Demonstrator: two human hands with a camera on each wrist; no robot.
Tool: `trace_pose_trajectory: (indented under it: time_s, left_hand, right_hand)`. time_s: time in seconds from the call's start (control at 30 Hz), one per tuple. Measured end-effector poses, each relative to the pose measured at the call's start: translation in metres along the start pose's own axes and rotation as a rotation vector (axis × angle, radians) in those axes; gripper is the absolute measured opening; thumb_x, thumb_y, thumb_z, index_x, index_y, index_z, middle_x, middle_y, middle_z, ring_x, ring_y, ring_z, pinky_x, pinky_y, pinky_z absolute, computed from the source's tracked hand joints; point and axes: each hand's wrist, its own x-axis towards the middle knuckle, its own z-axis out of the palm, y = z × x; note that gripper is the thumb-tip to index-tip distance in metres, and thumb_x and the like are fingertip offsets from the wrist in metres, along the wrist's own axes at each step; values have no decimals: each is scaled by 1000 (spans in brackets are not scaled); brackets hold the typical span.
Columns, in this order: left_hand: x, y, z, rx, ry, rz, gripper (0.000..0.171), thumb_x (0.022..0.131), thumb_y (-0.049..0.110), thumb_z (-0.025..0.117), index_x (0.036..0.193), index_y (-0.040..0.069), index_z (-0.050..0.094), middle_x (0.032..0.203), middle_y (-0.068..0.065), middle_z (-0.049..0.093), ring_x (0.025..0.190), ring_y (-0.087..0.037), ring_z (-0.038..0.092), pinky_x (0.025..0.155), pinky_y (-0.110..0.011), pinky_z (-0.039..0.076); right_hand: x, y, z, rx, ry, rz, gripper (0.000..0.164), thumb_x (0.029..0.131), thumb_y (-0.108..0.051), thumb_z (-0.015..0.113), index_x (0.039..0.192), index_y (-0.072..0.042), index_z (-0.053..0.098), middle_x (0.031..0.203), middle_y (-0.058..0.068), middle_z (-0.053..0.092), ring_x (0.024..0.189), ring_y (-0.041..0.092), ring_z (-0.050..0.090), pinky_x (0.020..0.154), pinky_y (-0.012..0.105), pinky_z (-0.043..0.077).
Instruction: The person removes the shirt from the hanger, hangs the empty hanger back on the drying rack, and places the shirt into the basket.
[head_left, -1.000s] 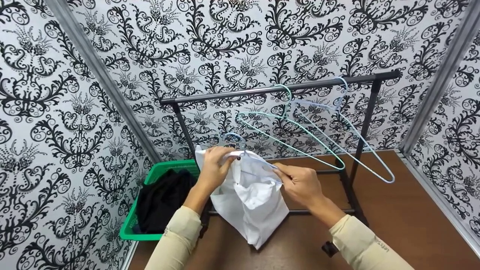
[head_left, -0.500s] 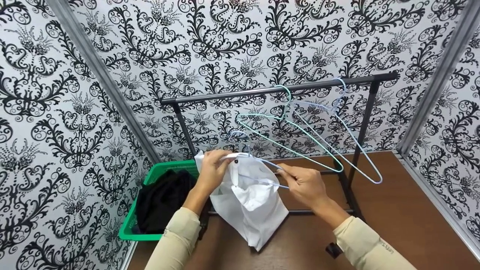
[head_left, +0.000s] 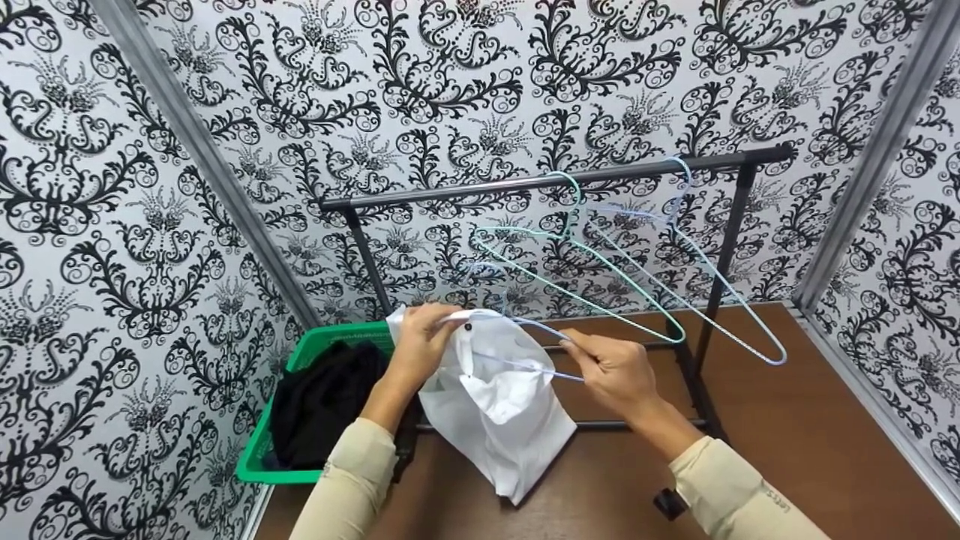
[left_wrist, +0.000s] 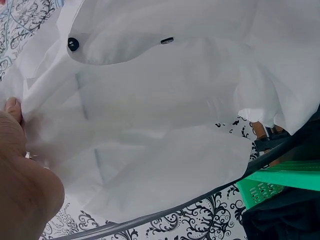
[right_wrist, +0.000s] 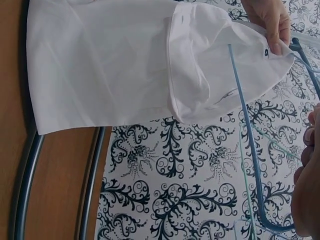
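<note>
A white shirt (head_left: 525,390) with dark buttons hangs in front of the rack, its lower part over the brown tabletop. My left hand (head_left: 420,345) pinches its top edge near a button, thumb against the cloth. In the left wrist view, the shirt's white cloth (left_wrist: 150,100) fills most of the picture. My right hand (head_left: 615,371) grips one end of a light blue hanger (head_left: 541,324). The hanger's other end runs into the shirt's opening, where cloth hides it. From the right wrist, the hanger's lower bar (right_wrist: 248,130) shows entering the cloth.
Behind the hands stands a black clothes rack (head_left: 450,193) bearing a mint hanger (head_left: 626,264) and a pale blue hanger (head_left: 701,259). At left, a green basket (head_left: 259,475) holds black clothes (head_left: 322,409). A brown table (head_left: 817,420) extends right, with patterned walls behind.
My right hand and the hanger have shifted slightly right, so more of the lower bar shows outside the shirt. The left hand keeps its pinch on the shirt, a touch lower.
</note>
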Motion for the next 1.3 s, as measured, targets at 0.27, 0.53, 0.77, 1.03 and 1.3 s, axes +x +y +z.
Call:
trace_pose_trajectory:
  time_s: [0.27,0.53,0.77,1.03,1.3]
  left_hand:
    - [-6,-10,-1,-16,7,-23,14,92,10,79,105,10,82,100,-8,83,95,-28,73,95,-37,40]
    - [-7,-16,-2,-9,30,-24,13,91,10,79,103,11,83,99,-7,83,93,-27,73,93,-36,39]
    - [-6,-15,-3,-13,-4,-59,15,92,9,78,107,11,82,107,-8,83,101,-30,74,96,-37,37]
    - [-6,-19,3,-15,27,-70,13,92,11,79,104,11,83,102,-8,83,97,-27,73,91,-36,39]
    - [-7,-21,6,-117,62,-131,12,93,11,80,103,11,84,101,-7,83,94,-17,71,90,-25,52]
  right_hand:
    - [-5,7,-7,43,21,31,25,82,1,86,104,-13,87,91,2,85,70,11,77,60,22,56]
    - [-10,11,-6,51,44,28,27,81,2,87,103,-13,87,86,3,84,62,8,70,55,22,53]
    - [-9,15,-10,87,61,16,26,80,5,86,102,-8,86,83,2,83,58,8,65,54,22,51]
    - [-10,17,-12,213,73,59,26,79,12,84,101,-1,85,85,13,83,67,-3,67,59,11,51]
    - [-11,20,-16,245,57,106,26,81,13,83,102,-2,85,90,15,84,84,-7,73,70,7,55]
